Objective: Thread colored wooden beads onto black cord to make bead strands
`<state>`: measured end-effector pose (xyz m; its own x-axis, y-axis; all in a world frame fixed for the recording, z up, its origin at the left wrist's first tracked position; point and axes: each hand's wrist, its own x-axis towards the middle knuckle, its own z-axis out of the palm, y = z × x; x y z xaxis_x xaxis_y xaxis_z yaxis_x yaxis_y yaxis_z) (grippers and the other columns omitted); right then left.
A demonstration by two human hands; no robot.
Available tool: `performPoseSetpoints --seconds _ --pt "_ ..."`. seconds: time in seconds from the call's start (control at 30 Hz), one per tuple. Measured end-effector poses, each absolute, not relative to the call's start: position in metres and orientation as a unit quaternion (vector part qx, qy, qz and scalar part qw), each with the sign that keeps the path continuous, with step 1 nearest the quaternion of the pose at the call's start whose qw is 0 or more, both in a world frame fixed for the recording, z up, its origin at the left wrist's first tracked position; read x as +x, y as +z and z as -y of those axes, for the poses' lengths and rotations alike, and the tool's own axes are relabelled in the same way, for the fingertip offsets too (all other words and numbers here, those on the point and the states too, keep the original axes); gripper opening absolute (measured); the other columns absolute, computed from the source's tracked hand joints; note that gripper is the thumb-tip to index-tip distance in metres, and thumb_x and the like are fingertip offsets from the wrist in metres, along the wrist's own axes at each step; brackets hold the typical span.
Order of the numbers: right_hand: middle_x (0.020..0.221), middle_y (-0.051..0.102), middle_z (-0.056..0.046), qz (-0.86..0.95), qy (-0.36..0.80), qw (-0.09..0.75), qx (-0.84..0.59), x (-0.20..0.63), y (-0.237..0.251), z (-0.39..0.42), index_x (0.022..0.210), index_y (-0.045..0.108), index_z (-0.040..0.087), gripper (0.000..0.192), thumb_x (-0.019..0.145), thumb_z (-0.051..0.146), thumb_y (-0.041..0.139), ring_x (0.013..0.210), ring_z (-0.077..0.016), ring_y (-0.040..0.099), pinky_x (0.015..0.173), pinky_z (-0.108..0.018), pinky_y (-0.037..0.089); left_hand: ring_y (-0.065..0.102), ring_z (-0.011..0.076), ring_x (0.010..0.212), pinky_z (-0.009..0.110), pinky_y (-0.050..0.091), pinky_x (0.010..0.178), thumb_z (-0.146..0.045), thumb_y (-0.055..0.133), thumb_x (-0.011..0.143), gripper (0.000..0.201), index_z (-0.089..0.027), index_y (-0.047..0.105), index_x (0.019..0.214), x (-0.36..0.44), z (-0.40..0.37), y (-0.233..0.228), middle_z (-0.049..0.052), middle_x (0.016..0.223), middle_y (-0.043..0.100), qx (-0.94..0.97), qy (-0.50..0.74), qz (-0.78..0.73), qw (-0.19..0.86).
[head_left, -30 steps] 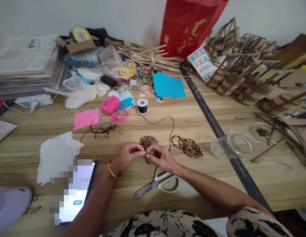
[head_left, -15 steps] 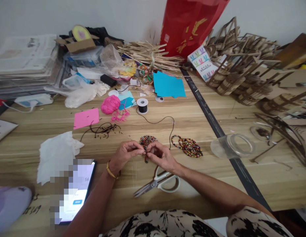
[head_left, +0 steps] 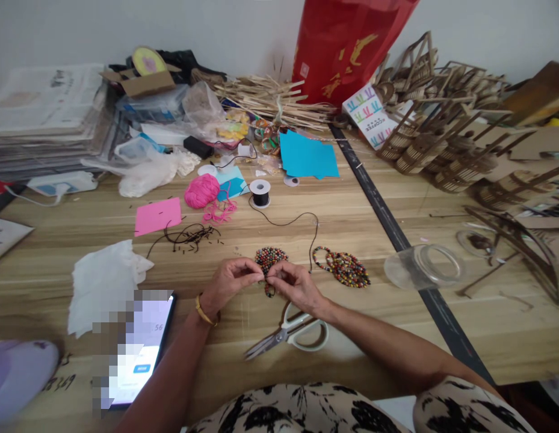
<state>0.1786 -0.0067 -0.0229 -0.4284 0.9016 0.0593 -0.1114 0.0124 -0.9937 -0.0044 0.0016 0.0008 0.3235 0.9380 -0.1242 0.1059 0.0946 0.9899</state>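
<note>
A cluster of small multicoloured beads point(head_left: 272, 256) lies on the wooden table, with a short beaded loop point(head_left: 269, 290) hanging below my fingertips. My left hand point(head_left: 230, 284), with a gold bracelet at the wrist, pinches a thin dark cord at the near end of the beads. From the other side my right hand point(head_left: 298, 290) pinches the same cord, its fingertips almost touching the left ones. The exact knot or strand is hidden by the fingers. Scissors point(head_left: 288, 334) with pale handles lie just below my right hand. Right of it rests a second coil of beads point(head_left: 349, 269).
Behind the beads stands a spool of black cord point(head_left: 260, 193), its loose end trailing toward my right hand. Pink yarn point(head_left: 201, 190), cut black cord bits point(head_left: 193, 237) and a lit phone point(head_left: 146, 349) lie leftward. A clear plastic container point(head_left: 408, 267) and small woven baskets point(head_left: 460, 159) are at right.
Both hands stay in nearly the same place, still pinching. The fingertips have parted very slightly, and the small beaded loop below them has shifted a little to the right.
</note>
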Motion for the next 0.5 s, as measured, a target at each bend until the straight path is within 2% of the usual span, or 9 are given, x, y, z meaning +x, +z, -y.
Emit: performPoseSetpoints --seconds 0.2,0.33,0.5 --pt "0.068 0.05 0.001 0.596 0.575 0.437 -0.351 0.1795 -0.0216 0.0052 0.079 0.059 0.014 0.016 0.081 0.029 0.06 0.055 -0.007 0.044 0.05 -0.019 0.036 0.059 0.0148 0.073 0.025 0.046 0.068 -0.025 0.064 0.074 0.014 -0.013 0.067 0.08 -0.0104 -0.0012 0.0 0.005 0.078 0.066 0.659 0.305 -0.49 0.482" --pt "0.067 0.051 0.001 0.584 0.585 0.437 -0.353 0.179 -0.0222 0.005 0.081 0.059 0.014 0.017 0.08 0.03 0.06 0.054 -0.0071 0.044 0.048 -0.019 0.035 0.057 0.0142 0.07 0.024 0.044 0.065 -0.019 0.061 0.075 0.008 -0.014 0.068 0.075 -0.0084 -0.0017 0.0025 0.004 0.073 0.064 0.733 0.25 -0.504 0.382" --pt "0.064 0.051 0.002 0.541 0.625 0.439 -0.353 0.1774 -0.0233 0.0062 0.085 0.056 0.015 0.022 0.078 0.034 0.063 0.052 -0.0065 0.044 0.047 -0.019 0.034 0.055 0.0143 0.069 0.025 0.042 0.066 -0.015 0.061 0.074 0.007 -0.015 0.067 0.074 -0.0045 -0.0018 0.0022 0.003 0.071 0.061 0.783 0.191 -0.497 0.322"
